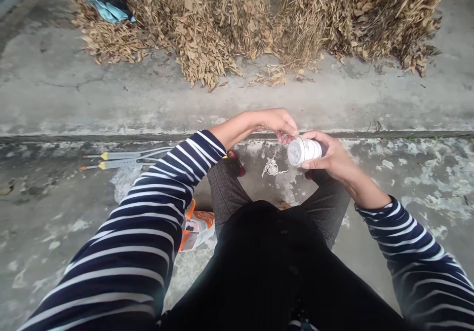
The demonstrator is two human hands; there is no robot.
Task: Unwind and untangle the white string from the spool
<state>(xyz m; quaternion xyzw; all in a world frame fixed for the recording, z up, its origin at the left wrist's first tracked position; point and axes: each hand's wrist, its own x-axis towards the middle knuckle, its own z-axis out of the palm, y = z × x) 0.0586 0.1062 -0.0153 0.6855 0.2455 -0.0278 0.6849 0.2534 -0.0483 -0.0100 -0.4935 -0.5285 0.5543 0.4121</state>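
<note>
Black clothing (266, 267) over the wearer's body lay nearest the camera, below both hands. Beyond it, the right hand (335, 157) gripped a white jar (305, 151), thumb on the near side and fingers on the far side, its round printed end turned toward the wearer; what the jar held was hidden. From the other side the left hand (278, 122) reached across with bent wrist, thumb and fingertips drawn close together just beside the jar; I could not tell whether they pinched anything. White string (272, 168) lay bunched on the ground below the left hand. Behind that hand, by the left forearm, sat an orange-and-white bag (202, 225), its contents unclear; farther left, clear plastic (124, 180) lay near two grey rods (116, 164).
</note>
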